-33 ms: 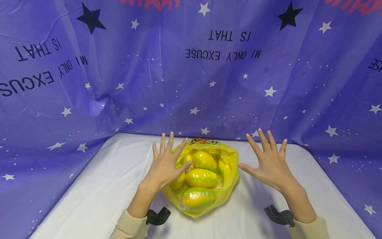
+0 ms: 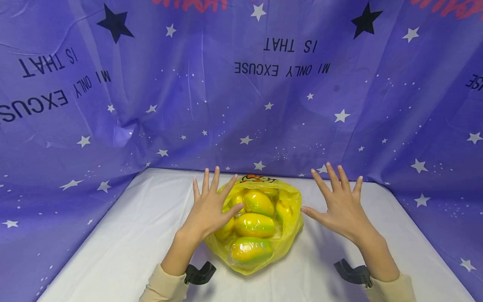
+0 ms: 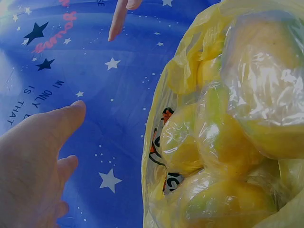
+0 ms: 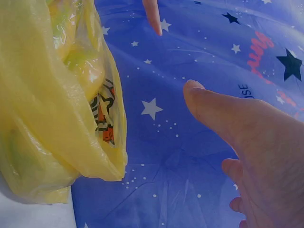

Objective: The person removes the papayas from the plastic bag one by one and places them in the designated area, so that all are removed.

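Note:
A yellow plastic bag (image 2: 292, 235) stands with its mouth wide, holding several yellow-green mangoes (image 2: 255, 225) in clear wrap. My left hand (image 2: 209, 212) is held over the bag's left side, fingers spread and straight, gripping nothing. In the left wrist view the wrapped mangoes (image 3: 228, 137) lie apart from its thumb. To the right of the bag, my right hand (image 2: 341, 212) hovers with fingers spread and holds nothing. Its thumb points at the bag's right edge in the head view; in the right wrist view a gap separates it from the bag (image 4: 52, 118).
The bag sits on a table with a white cloth (image 2: 124, 235). Behind and at the sides hangs a purple-blue curtain (image 2: 211, 117) with stars and lettering. A black bracket (image 2: 200, 273) is worn at the left wrist and another black bracket (image 2: 354, 272) at the right.

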### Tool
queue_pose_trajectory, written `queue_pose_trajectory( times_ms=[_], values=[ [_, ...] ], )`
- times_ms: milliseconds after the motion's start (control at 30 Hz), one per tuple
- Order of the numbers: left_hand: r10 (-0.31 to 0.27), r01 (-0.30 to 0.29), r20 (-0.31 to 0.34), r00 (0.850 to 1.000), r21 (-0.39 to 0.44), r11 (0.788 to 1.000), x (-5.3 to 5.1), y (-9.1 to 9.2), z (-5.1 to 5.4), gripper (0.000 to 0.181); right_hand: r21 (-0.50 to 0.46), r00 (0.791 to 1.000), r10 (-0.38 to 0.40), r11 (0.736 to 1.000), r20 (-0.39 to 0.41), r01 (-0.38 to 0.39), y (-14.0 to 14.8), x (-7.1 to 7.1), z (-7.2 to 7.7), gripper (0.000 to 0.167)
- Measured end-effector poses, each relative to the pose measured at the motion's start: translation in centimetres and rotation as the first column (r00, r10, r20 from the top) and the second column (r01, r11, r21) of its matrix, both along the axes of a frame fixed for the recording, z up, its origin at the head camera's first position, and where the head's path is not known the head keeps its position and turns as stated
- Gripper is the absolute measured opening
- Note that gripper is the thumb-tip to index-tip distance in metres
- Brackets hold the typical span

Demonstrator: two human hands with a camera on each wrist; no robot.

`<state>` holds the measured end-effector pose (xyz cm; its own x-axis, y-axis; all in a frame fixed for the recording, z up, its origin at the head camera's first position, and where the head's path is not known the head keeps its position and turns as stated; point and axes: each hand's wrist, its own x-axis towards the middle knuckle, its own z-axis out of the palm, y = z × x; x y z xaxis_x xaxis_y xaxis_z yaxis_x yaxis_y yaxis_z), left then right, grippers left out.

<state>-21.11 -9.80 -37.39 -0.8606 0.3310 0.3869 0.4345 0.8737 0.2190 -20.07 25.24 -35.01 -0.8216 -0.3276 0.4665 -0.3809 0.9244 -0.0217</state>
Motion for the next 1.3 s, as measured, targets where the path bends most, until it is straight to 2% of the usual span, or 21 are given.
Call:
queue_pose_trajectory(
  times_ms=[133, 233, 367, 467, 533, 633, 733, 867, 933, 967, 1133, 1300],
  values=[
    [-0.008, 0.008, 0.015, 1.000, 0.013, 1.000, 0.1, 0.0, -0.2, 0.075, -0.006, 1.000, 0.010, 1.000, 0.011, -0.010, -0.1, 0.1, -0.3, 0.096],
    [-0.018, 0.016, 0.049, 0.999, 0.048, 0.999, 0.4, -0.3, -0.2, 0.072, -0.052, 0.999, 0.042, 0.998, 0.034, -0.041, -0.2, 0.1, -0.5, 0.094],
    [-0.030, 0.013, 0.113, 0.993, 0.148, 0.989, 1.5, -1.4, -0.6, 0.068, -0.165, 0.991, 0.115, 0.981, 0.066, -0.103, -0.4, 0.0, -0.7, 0.082],
    [-0.035, -0.008, 0.156, 0.987, 0.267, 0.964, 2.5, -2.5, -1.5, 0.066, -0.226, 0.980, 0.167, 0.964, 0.111, -0.138, -0.8, 0.2, -0.7, 0.072],
    [-0.025, -0.039, 0.174, 0.984, 0.354, 0.935, 3.3, -3.2, -2.4, 0.062, -0.243, 0.970, 0.195, 0.957, 0.144, -0.156, -1.2, 0.3, -0.7, 0.068],
    [-0.012, -0.079, 0.184, 0.983, 0.478, 0.875, 4.3, -3.9, -3.9, 0.057, -0.245, 0.957, 0.231, 0.952, 0.175, -0.186, -2.1, 0.6, -0.8, 0.065],
    [-0.025, -0.094, 0.191, 0.981, 0.584, 0.806, 5.3, -4.0, -5.4, 0.054, -0.238, 0.946, 0.264, 0.947, 0.188, -0.216, -3.2, 0.9, -1.0, 0.062],
    [-0.075, -0.114, 0.231, 0.970, 0.705, 0.700, 6.4, -3.5, -6.8, 0.052, -0.239, 0.926, 0.309, 0.937, 0.218, -0.256, -4.5, 1.2, -1.4, 0.060],
    [-0.075, -0.142, 0.255, 0.964, 0.733, 0.665, 6.8, -3.1, -7.3, 0.052, -0.243, 0.915, 0.331, 0.930, 0.231, -0.276, -5.2, 1.3, -1.6, 0.059],
    [-0.064, -0.166, 0.271, 0.960, 0.740, 0.652, 7.0, -2.9, -7.5, 0.052, -0.246, 0.910, 0.341, 0.927, 0.236, -0.283, -5.5, 1.4, -1.6, 0.058],
    [-0.014, -0.236, 0.311, 0.950, 0.748, 0.621, 7.3, -2.1, -8.2, 0.056, -0.260, 0.886, 0.387, 0.910, 0.256, -0.323, -6.9, 1.7, -2.1, 0.058],
    [-0.030, -0.248, 0.324, 0.946, 0.777, 0.578, 7.5, -1.5, -9.0, 0.062, -0.260, 0.863, 0.422, 0.898, 0.277, -0.356, -8.0, 2.0, -2.8, 0.058]
  ],
)
